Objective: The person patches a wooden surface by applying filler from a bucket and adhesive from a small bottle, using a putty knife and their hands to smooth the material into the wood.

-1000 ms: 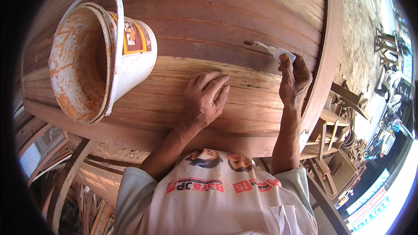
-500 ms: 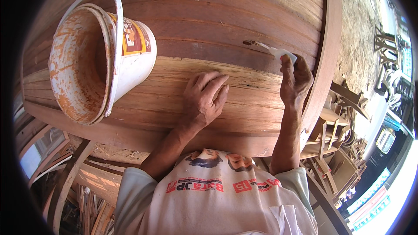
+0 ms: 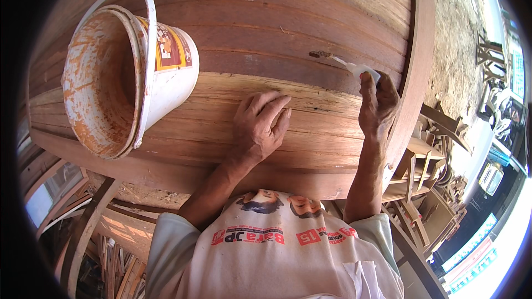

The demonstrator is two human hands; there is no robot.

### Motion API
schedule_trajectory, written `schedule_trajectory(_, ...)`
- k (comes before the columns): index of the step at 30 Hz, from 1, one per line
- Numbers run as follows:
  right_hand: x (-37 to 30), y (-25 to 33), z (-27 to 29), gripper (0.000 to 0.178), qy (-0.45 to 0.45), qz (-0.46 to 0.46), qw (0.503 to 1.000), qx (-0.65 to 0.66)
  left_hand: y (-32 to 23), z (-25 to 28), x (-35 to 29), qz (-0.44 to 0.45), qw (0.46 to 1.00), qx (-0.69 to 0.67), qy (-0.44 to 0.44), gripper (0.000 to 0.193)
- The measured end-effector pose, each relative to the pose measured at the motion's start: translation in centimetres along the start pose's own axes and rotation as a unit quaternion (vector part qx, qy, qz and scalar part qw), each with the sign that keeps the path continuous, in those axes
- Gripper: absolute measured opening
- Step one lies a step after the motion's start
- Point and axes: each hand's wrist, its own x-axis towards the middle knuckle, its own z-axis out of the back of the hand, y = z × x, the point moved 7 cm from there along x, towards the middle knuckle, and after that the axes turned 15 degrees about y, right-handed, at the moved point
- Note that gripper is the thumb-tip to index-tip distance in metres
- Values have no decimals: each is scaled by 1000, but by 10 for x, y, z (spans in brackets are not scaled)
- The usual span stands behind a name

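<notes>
**Spatula laid along the seam, right hand driving**

The small spatula [image 3: 344, 62] lies at about one o'clock on the wooden bench [image 3: 310, 16], its long axis running from the right hand [image 3: 378, 103] toward ten o'clock, tip touching a dark seam. The right grip pinches its pale handle. The left hand [image 3: 260, 125], farther from the tip, rests flat and open on the planks at centre. At nine o'clock lies a tipped white bucket [image 3: 130, 72], rust-stained inside, with a red-and-yellow rectangular label on its side.
</notes>
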Motion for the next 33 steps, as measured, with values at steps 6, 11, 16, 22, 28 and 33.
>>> schedule_trajectory(6,0,2,1,31,-1,4,1000,-10,1,-1,-1,1,1000,3,-1,31)
schedule_trajectory(11,2,-3,3,32,-6,14,1000,-17,1,-1,-1,4,1000,3,1,31)
schedule_trajectory(16,1,-2,3,32,-11,13,1000,-21,2,-2,-1,4,1000,-1,1,31)
schedule_trajectory(22,-2,4,1,31,3,-1,1000,5,2,-2,-1,8,1000,-1,0,31)
schedule_trajectory(28,-2,2,2,29,7,-15,1000,-13,1,-1,-1,6,1000,1,1,31)
schedule_trajectory(33,0,5,-3,29,12,3,1000,25,2,-2,-1,-4,1000,15,-11,30)
